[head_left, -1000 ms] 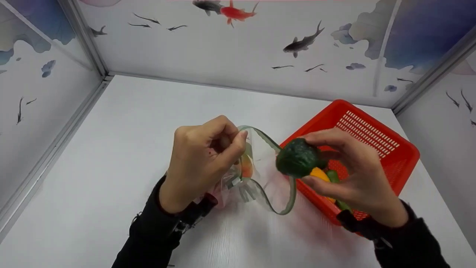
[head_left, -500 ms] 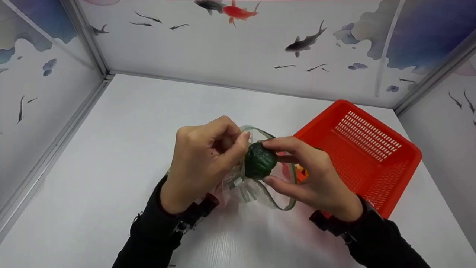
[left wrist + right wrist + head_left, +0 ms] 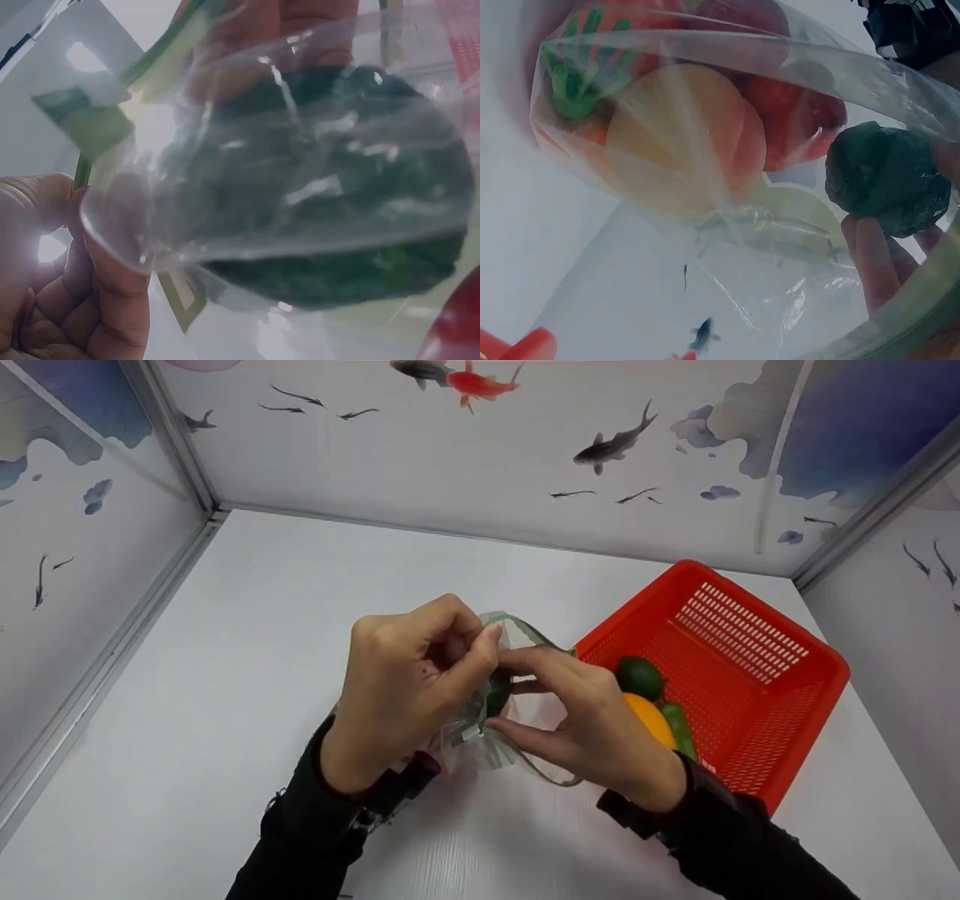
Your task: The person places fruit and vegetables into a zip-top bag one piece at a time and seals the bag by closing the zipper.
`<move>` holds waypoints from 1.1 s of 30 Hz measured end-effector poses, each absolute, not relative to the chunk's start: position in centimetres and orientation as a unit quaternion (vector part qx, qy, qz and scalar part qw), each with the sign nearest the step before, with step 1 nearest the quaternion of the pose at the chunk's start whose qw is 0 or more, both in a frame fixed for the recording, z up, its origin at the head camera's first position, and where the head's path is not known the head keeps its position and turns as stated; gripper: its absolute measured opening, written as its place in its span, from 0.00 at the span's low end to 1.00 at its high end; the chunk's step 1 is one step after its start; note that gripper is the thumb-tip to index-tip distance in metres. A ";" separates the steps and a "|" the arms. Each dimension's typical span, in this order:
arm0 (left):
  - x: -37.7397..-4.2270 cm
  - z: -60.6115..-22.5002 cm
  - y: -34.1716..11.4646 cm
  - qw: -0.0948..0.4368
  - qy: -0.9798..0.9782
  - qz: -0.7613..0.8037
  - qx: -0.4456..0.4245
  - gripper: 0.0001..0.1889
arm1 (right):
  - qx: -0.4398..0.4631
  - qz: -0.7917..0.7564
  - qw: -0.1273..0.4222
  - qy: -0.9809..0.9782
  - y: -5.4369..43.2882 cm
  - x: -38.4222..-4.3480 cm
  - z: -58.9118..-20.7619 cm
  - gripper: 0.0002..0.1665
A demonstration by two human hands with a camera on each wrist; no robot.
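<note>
My left hand [image 3: 401, 690] pinches the green-edged rim of a clear bag [image 3: 780, 292] between thumb and forefinger, keeping its mouth spread. With thumb and fingertips my right hand [image 3: 604, 731] holds a dark green bumpy vegetable [image 3: 885, 180] inside that mouth; in the head view the hands mostly hide it. Through the plastic in the right wrist view show a yellow-and-red peach [image 3: 679, 139], dark red fruit [image 3: 799, 120] and a green leafy top [image 3: 574, 94]. The left wrist view has the green vegetable [image 3: 322, 195] large behind the film.
A red plastic basket [image 3: 829, 679] stands on the right of the white table [image 3: 262, 607]. It contains an orange fruit [image 3: 651, 721], a long green vegetable [image 3: 680, 733] and a dark green round one [image 3: 640, 678]. Printed panels [image 3: 480, 465] enclose the table.
From over the basket's near-left side, my right hand has moved left, carrying the dark green vegetable into the bag's mouth. My left hand stays in place at the rim.
</note>
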State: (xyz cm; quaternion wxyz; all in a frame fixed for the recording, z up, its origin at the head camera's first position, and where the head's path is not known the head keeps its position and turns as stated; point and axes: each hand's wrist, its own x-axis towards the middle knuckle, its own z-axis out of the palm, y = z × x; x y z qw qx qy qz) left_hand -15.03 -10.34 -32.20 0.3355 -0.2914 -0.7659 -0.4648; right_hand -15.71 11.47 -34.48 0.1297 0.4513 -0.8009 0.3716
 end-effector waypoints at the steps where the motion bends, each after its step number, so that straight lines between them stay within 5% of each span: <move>1: -15.0 -32.2 -10.3 0.335 -0.766 -0.465 -0.292 0.10 | 0.446 0.378 0.126 -0.801 11.4 -15.7 -34.6 0.35; 13: -15.0 -32.3 -10.3 0.341 -0.764 -0.466 -0.289 0.10 | 0.415 0.231 0.200 -0.857 8.6 -16.1 -35.0 0.41; 22: -15.1 -32.3 -10.5 0.349 -0.768 -0.457 -0.282 0.08 | 0.396 -0.030 0.335 -0.854 7.9 -16.2 -35.5 0.42; 29: -15.2 -32.0 -11.1 0.359 -0.761 -0.469 -0.270 0.09 | 0.467 0.136 0.203 -0.850 9.8 -15.8 -34.7 0.45; 33: -15.2 -31.9 -11.2 0.355 -0.761 -0.470 -0.271 0.09 | 0.477 0.223 0.195 -0.828 12.0 -15.5 -33.8 0.37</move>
